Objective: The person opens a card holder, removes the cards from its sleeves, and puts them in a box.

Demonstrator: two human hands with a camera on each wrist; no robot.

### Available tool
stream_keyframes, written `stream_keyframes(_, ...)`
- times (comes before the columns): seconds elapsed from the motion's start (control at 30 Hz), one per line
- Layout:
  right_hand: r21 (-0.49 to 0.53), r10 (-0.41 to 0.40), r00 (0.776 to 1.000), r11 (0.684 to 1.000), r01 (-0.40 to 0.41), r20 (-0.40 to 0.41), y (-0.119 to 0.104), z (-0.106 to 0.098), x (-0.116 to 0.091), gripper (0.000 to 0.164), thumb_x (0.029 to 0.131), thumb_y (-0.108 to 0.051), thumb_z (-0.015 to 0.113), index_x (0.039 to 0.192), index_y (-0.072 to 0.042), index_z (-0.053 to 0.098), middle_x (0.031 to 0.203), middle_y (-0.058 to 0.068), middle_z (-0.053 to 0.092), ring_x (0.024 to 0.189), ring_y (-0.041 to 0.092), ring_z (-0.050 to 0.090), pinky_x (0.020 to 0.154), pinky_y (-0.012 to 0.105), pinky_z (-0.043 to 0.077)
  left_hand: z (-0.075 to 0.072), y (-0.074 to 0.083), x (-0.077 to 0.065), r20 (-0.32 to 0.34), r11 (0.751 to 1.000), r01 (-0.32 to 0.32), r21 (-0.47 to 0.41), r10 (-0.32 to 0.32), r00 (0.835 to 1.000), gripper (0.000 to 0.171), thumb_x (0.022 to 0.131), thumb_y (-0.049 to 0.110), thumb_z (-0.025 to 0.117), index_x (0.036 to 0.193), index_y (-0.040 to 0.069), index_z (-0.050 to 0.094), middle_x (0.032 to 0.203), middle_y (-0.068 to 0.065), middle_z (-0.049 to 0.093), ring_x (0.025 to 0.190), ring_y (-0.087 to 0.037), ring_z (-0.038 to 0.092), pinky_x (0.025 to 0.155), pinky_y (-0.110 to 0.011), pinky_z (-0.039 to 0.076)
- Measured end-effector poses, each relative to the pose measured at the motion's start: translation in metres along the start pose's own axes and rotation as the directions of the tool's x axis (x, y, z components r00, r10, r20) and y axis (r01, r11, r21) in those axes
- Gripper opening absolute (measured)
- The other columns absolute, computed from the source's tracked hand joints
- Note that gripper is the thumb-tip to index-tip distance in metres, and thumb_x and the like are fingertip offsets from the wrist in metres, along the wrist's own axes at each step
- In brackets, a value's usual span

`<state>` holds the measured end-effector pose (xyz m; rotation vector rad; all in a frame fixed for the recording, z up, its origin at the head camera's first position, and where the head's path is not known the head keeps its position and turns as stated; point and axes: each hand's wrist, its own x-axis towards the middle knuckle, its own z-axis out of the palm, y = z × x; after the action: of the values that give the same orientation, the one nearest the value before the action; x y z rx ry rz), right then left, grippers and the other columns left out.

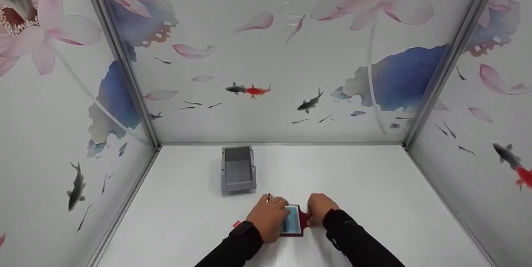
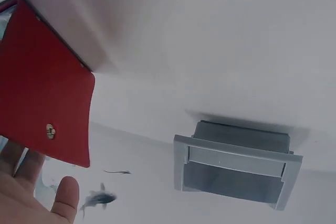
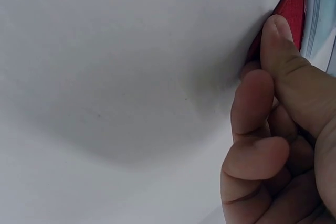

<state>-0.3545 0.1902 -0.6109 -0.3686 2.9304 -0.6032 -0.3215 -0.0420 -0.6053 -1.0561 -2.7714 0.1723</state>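
A dark red wallet (image 1: 295, 233) with a pale blue panel under clear plastic lies between the two hands in the head view. My right hand (image 1: 322, 208) pinches its right edge between thumb and forefinger; the right wrist view shows the thumb (image 3: 278, 45) on the red border, the other fingers curled. Over the wallet's left part is my left hand (image 1: 268, 219). From the left wrist, a red flap (image 2: 47, 93) with a brass-coloured snap (image 2: 50, 131) stands raised. The left fingers reach behind its lower edge, while the thumb (image 2: 65, 198) is apart from it.
A grey plastic bin (image 1: 239, 186) stands on the white table (image 1: 353, 167), beyond the left hand. White panels (image 1: 257, 125) printed with lotus flowers and fish enclose the back and both sides, with grey metal posts (image 1: 120, 55) at the corners.
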Motion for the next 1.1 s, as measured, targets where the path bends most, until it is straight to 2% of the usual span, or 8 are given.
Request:
stream_keyframes(0.1,0.008,0.009,1.0,1.0,-0.008,-0.007,0.002,0.002,0.0,0.032,0.072,0.006,0.102,0.069,-0.007,0.073,0.072,0.0,0.07,0.071,0.017,0.058,0.072,0.037,0.057,0.001,0.006,0.003,0.019,0.999,0.0,0.032,0.0,1.0,0.014,0.093,0.032,0.087,0.104,0.023,0.087,0.108,0.007,0.08,0.104,-0.016,0.071,0.112,-0.047,0.053)
stream_keyframes(0.2,0.012,-0.009,1.0,1.0,0.01,-0.023,0.004,0.004,0.0,0.031,0.072,0.004,0.102,0.069,-0.007,0.073,0.072,0.0,0.069,0.071,0.017,0.059,0.073,0.039,0.059,0.006,0.009,0.006,0.06,0.996,0.086,0.035,-0.088,0.994,0.037,0.092,0.056,0.087,0.098,0.02,0.087,0.097,0.005,0.08,0.092,-0.019,0.07,0.106,-0.051,0.055)
stream_keyframes(0.3,0.009,-0.029,0.999,1.0,0.029,-0.035,0.004,0.005,-0.002,0.031,0.073,0.004,0.103,0.069,-0.007,0.073,0.073,0.001,0.07,0.072,0.017,0.061,0.074,0.041,0.061,0.013,0.01,0.008,0.111,0.983,0.179,0.028,-0.181,0.977,0.062,0.084,0.076,0.088,0.103,0.017,0.086,0.098,0.001,0.082,0.09,-0.023,0.073,0.105,-0.057,0.057)
stream_keyframes(0.47,-0.017,-0.045,0.998,0.999,0.045,-0.035,0.001,0.0,-0.007,0.03,0.074,0.002,0.103,0.071,-0.006,0.075,0.075,0.001,0.07,0.074,0.017,0.062,0.074,0.039,0.062,0.022,0.009,0.009,0.127,0.958,0.27,-0.093,-0.258,0.958,0.06,0.079,0.067,0.098,0.103,0.014,0.084,0.093,0.0,0.081,0.081,-0.022,0.073,0.096,-0.051,0.058)
stream_keyframes(0.57,-0.026,-0.038,0.999,0.999,0.038,-0.027,-0.001,-0.003,-0.008,0.028,0.075,0.001,0.103,0.071,-0.007,0.076,0.076,0.001,0.072,0.074,0.016,0.063,0.075,0.037,0.062,0.02,0.008,0.007,0.129,0.947,0.274,-0.169,-0.255,0.958,0.058,0.083,0.056,0.099,0.116,0.012,0.081,0.097,-0.002,0.081,0.085,-0.022,0.074,0.092,-0.049,0.061)
stream_keyframes(0.77,0.007,-0.026,0.999,1.0,0.027,-0.024,-0.003,-0.005,-0.008,0.027,0.073,0.003,0.103,0.069,-0.005,0.077,0.073,0.001,0.072,0.072,0.016,0.061,0.072,0.039,0.061,0.009,0.001,0.001,0.177,0.92,0.272,-0.283,-0.229,0.957,0.089,0.092,0.047,0.095,0.166,0.015,0.056,0.133,-0.01,0.079,0.112,-0.029,0.079,0.102,-0.048,0.064)
stream_keyframes(0.93,0.005,-0.021,0.999,1.0,0.021,-0.036,-0.002,-0.004,-0.009,0.026,0.073,0.002,0.104,0.071,-0.006,0.078,0.073,0.001,0.073,0.072,0.017,0.063,0.073,0.041,0.061,0.005,-0.007,-0.005,0.185,0.89,0.282,-0.357,-0.229,0.956,0.099,0.094,0.044,0.095,0.175,0.019,0.043,0.142,-0.01,0.077,0.118,-0.027,0.079,0.106,-0.044,0.064)
stream_keyframes(1.1,0.002,-0.008,0.999,1.0,0.008,-0.035,-0.002,-0.005,-0.009,0.027,0.074,0.002,0.104,0.072,-0.006,0.079,0.074,0.001,0.074,0.072,0.017,0.064,0.074,0.042,0.062,0.005,-0.012,-0.013,0.167,0.864,0.266,-0.427,-0.214,0.963,0.106,0.094,0.036,0.094,0.18,0.031,0.032,0.134,-0.009,0.076,0.095,-0.019,0.075,0.092,-0.039,0.064)
